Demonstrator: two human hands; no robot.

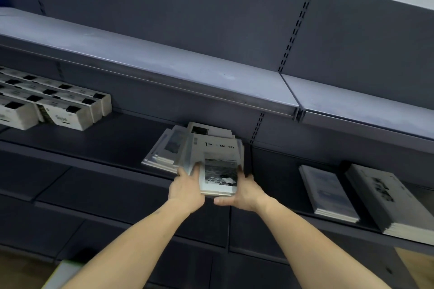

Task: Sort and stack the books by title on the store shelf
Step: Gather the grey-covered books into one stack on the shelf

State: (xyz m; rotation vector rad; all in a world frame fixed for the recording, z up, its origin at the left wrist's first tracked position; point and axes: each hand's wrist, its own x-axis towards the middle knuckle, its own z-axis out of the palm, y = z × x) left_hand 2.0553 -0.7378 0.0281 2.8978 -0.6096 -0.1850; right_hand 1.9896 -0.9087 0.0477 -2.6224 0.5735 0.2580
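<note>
So the top book (219, 166) is being gripped from both sides at its near end. The left hand (185, 191) is clamped on the left edge with fingers (182, 172) curled up along it, and the right hand (244, 192) is on the right edge, thumb (223, 200) tucked under the near corner. Part of a title can be read on the white cover, something like "Tim... Memory", with a black-and-white photo printed below it. The near end of the book sticks out past the shelf (112, 148) edge.

It's sitting on a messy pile (169, 148) of similar pale books, fanned out at different angles on the dark middle shelf, right by the slotted upright (257, 128).

Off to the right, on the same shelf level, two neater stacks are laid flat: a grey stack (328, 191) and, just beside it, a thicker stack (385, 199) with black lettering on top, too blurred to read. Far left, rows of white boxes (58, 103) with dark square marks are lined up together. Above everything a lighter grey upper shelf (164, 58) runs across, nothing seen on it from this angle.
</note>
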